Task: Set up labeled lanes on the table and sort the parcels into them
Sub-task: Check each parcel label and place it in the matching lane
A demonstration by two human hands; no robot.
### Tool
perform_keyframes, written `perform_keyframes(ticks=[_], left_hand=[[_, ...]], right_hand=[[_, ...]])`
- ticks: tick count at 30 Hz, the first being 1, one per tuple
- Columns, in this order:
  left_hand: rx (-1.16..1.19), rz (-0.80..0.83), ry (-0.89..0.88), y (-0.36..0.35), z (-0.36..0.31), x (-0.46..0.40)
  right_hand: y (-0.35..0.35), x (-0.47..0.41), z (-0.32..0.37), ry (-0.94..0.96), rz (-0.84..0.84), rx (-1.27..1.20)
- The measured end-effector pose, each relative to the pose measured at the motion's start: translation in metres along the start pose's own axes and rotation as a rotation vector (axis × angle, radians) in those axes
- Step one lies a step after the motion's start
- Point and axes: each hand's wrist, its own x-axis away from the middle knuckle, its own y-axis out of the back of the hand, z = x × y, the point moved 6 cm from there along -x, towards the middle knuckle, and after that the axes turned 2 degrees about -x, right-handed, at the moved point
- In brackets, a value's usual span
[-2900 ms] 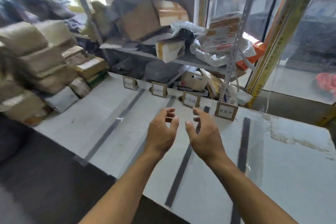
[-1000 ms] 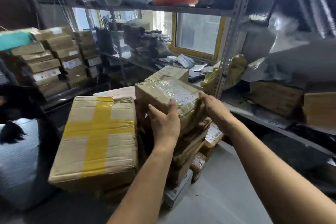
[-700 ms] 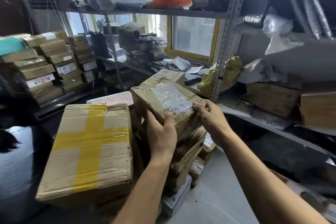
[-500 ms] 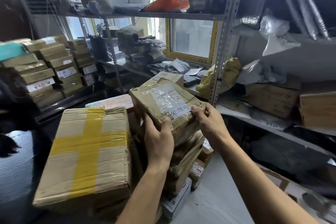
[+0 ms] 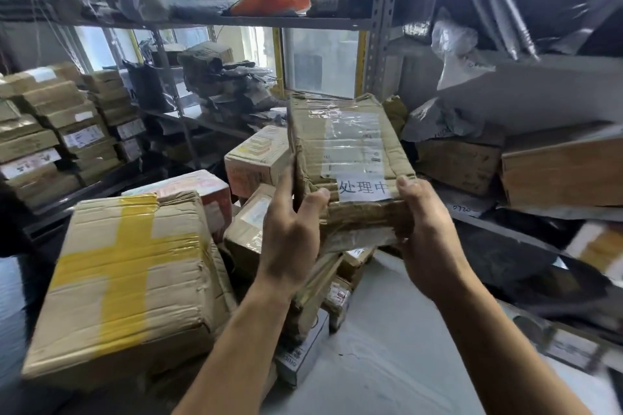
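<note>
A crumpled cardboard parcel [image 5: 344, 158] wrapped in clear tape is held up in the air in front of the shelving, above a pile of other parcels and clear of them. A white slip reading 处理中 [image 5: 362, 188] is stuck near its nearer edge, below a glossy taped shipping label. The parcel is gripped at its near left corner by the left hand [image 5: 290, 232], whose thumb is laid on the top face while the fingers are curled along the left side. The near right corner is gripped by the right hand [image 5: 423, 239], with the thumb pressed on top beside the slip and the fingers tucked underneath, out of sight.

Directly below the held parcel, a leaning stack of smaller taped boxes [image 5: 313, 293] is seen on the pale table surface [image 5: 387, 364]. To the left, a large carton crossed with yellow tape [image 5: 124, 276] is set tilted toward the camera. Behind it, a pink-printed box [image 5: 199, 185] and a small box with an orange label [image 5: 258, 158] are stacked.

A metal rack [image 5: 381, 23] loaded with grey poly bags and brown cartons is seen at right and across the top. Further stacks of labelled cartons [image 5: 57, 131] are ranged on shelves at far left, in front of bright windows.
</note>
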Motion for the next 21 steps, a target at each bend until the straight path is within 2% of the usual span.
perform_keyframes(ticks=[4, 9, 16, 21], left_hand=[[0.076, 0.182, 0.113, -0.043, 0.025, 0.029], [0.05, 0.377, 0.257, -0.076, 0.078, 0.096], [0.067, 0.433, 0.616, -0.086, 0.16, 0.18], [0.0, 0.438, 0.616, -0.098, 0.18, 0.205]], right_hand=[[0.057, 0.049, -0.009, -0.083, -0.069, 0.048], [0.125, 0.139, -0.065, -0.186, -0.292, 0.124], [0.172, 0.228, -0.131, -0.355, -0.482, 0.207], [0.192, 0.252, -0.141, -0.403, -0.544, 0.204]])
